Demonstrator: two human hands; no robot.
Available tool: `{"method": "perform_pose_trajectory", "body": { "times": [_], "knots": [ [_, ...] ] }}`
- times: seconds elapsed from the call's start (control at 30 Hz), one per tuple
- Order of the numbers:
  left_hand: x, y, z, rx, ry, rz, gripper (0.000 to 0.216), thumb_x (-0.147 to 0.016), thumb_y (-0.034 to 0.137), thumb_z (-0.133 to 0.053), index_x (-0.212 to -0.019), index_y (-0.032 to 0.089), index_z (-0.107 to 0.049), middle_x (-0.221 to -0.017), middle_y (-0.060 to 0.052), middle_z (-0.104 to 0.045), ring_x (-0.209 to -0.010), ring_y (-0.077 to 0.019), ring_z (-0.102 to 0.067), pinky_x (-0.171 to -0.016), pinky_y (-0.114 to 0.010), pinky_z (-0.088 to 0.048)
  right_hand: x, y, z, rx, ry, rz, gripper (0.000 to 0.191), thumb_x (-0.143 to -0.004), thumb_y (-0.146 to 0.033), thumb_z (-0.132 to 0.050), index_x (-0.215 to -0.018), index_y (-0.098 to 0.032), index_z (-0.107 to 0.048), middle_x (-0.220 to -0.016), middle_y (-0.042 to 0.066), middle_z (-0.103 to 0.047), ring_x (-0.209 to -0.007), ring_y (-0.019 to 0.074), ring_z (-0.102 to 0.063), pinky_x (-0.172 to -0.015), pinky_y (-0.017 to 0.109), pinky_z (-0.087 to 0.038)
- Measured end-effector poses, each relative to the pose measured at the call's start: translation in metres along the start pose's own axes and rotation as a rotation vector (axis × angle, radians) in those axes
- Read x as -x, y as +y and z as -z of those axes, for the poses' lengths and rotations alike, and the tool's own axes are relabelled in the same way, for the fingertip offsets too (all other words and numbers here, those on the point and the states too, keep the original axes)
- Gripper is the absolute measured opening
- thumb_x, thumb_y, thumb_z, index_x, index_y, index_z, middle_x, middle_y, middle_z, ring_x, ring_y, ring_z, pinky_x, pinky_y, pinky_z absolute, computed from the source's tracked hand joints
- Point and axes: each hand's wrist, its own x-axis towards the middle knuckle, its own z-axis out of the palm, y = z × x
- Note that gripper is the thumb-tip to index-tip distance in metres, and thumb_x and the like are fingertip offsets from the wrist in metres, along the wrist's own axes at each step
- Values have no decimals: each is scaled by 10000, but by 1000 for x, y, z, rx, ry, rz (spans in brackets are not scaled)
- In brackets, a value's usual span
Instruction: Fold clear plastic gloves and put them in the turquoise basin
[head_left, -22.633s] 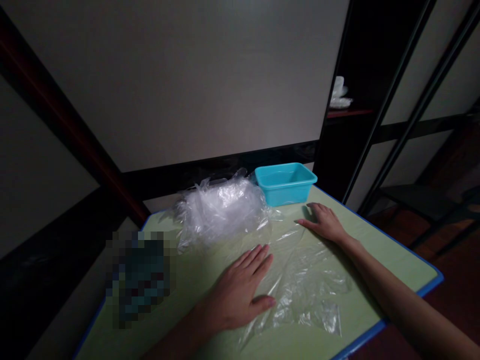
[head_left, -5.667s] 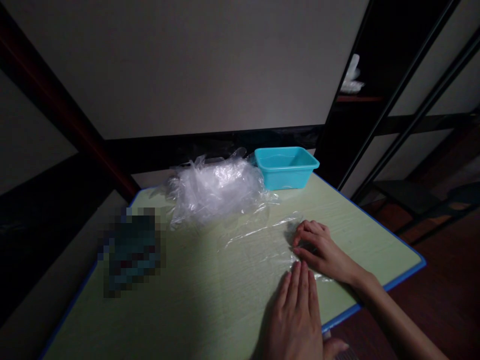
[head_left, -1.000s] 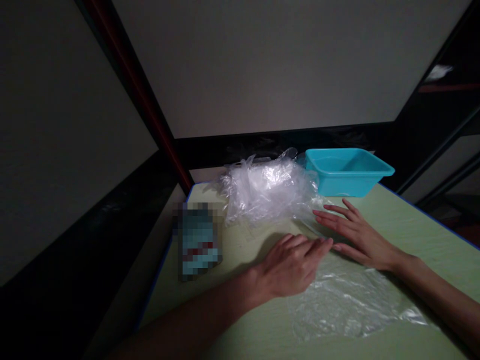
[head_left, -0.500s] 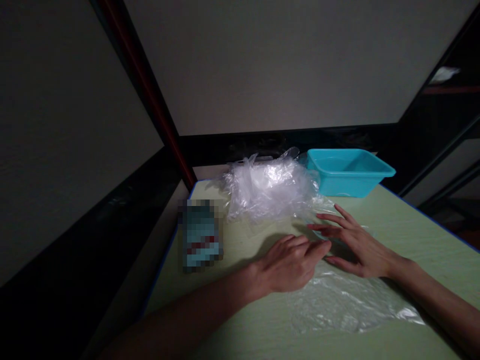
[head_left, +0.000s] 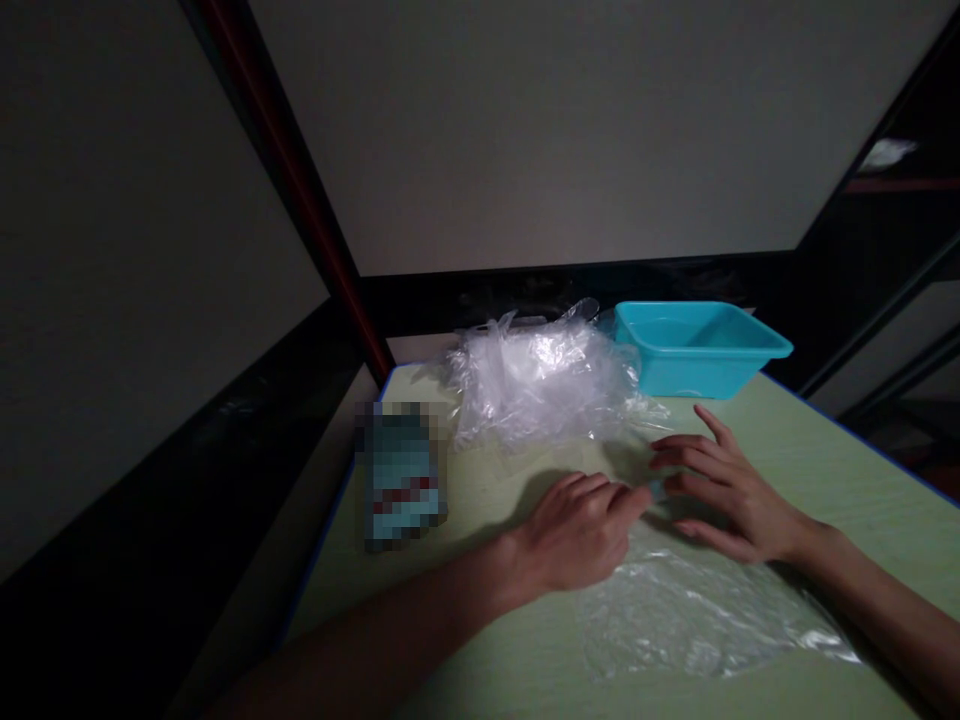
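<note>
"So, where does the clear plastic sheet [head_left: 705, 612] lie?"

"Flat and crinkled on the table [head_left: 847, 465], in the lower right of the frame. It spreads below both hands, its upper part running up toward the gap between them."

"And the left hand [head_left: 585, 535]?"

"Near the centre, just right of it, curled, index finger pointing right. The fingertips are partly hidden, so I can't tell whether they clamp the plastic. A small pale bit shows at the index tip."

"The right hand [head_left: 739, 505]?"

"Right of the left hand, fingers spread apart and loosely bent. Its nearest fingertip is just beside that pale bit; whether they touch, I can't tell."

"What's beyond?"

"A heap of clear plastic [head_left: 547, 380] above centre, a turquoise tub [head_left: 701, 365] to its right, and a blurred-out item [head_left: 405, 480] left of centre."
</note>
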Motion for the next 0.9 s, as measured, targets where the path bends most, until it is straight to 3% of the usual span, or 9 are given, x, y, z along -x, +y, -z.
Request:
{"method": "perform_pose_trajectory", "body": {
  "times": [0.1, 0.2, 0.3, 0.4, 0.5, 0.63, 0.73, 0.9],
  "knots": [
    [0, -1, 0, 19, 20, 102, 195, -819, 130, -416, -984, 154, -517, -839, -51, -628, -793, -182, -593, -744, -309, -460, 3, 3, 5, -46, 12, -70, 164, -752, -396, -531, -701, -258, -604, -916, 38, -654, -972, 270, -574, -1052, 549, -92],
    [-1, -2, 0, 117, 67, 215, 154, -791, 114, -440, -895, 166, -540, -805, -47, -628, -775, -189, -593, -734, -318, -463, 5, 5, 10, -140, -14, -109, 183, -781, -377, -494, -688, -252, -590, -805, 43, -646, -857, 243, -595, -999, 515, -233],
    [-2, -7, -5, 326, 169, 378, 156, -727, 86, -494, -838, 177, -555, -785, -27, -635, -719, -177, -598, -688, -296, -470, 5, 6, 14, -308, 20, -183, 281, -836, -391, -425, -648, -230, -558, -660, 48, -596, -697, 217, -574, -796, 433, -412],
    [-5, -16, -12, 453, 269, 491, 194, -705, 45, -480, -837, 172, -547, -781, -15, -638, -653, -136, -597, -598, -229, -468, 5, 8, 16, -536, 80, -327, 406, -878, -429, -365, -573, -210, -522, -586, 42, -548, -589, 188, -534, -594, 342, -431],
    [-7, -23, -19, 506, 345, 541, 239, -709, 4, -438, -871, 156, -527, -828, -30, -641, -685, -115, -601, -587, -192, -468, 5, 10, 16, -811, 82, -474, 429, -874, -468, -374, -603, -193, -563, -602, 43, -579, -555, 168, -529, -531, 302, -420],
    [-8, -24, -20, 559, 363, 530, 228, -731, 9, -445, -869, 157, -550, -822, -22, -655, -711, -111, -612, -627, -186, -482, 4, 14, 14, -1135, -3, -574, 415, -845, -479, -438, -616, -169, -593, -670, 59, -625, -572, 164, -573, -534, 295, -441],
    [-7, -19, -15, 558, 338, 492, 218, -743, 33, -464, -863, 168, -586, -853, -22, -668, -736, -127, -619, -680, -218, -495, 3, 17, 13, -1208, -72, -595, 423, -835, -472, -468, -568, -162, -580, -655, 57, -632, -580, 164, -596, -537, 292, -451],
    [-2, -12, -7, 398, 249, 238, 273, -749, 59, -475, -974, 154, -596, -962, -56, -660, -882, -172, -605, -812, -301, -489, 5, 20, 12, -1261, -200, -599, 426, -846, -442, -474, -554, -150, -579, -640, 64, -662, -533, 150, -610, -506, 273, -456]
  ]
}}
